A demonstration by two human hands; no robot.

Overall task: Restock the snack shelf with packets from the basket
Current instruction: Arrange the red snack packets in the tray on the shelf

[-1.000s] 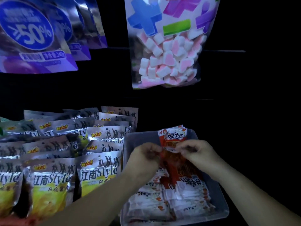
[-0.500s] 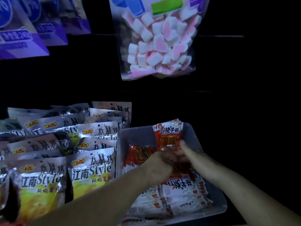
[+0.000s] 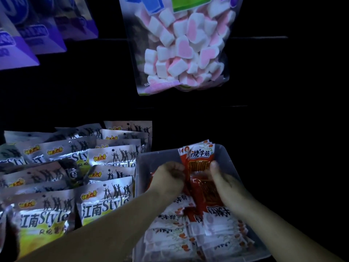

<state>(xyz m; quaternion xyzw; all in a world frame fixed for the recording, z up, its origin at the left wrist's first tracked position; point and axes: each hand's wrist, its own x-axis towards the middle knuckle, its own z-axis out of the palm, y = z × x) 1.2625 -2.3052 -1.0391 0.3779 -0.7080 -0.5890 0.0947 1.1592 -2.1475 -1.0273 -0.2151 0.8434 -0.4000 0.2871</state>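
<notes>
Gripping upright red packets (image 3: 201, 157): left hand (image 3: 168, 179) curled on left edge, right hand (image 3: 225, 184) pinching right edge. Inside clear basket (image 3: 145, 163), over white packets (image 3: 170, 229).

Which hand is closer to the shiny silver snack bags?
Left. The left hand grips the red packets on the side next to the silver bags. The right hand holds them from the other side, farther away.

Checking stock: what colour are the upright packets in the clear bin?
The packets are red-orange with a white name panel; head view shows it.
</notes>
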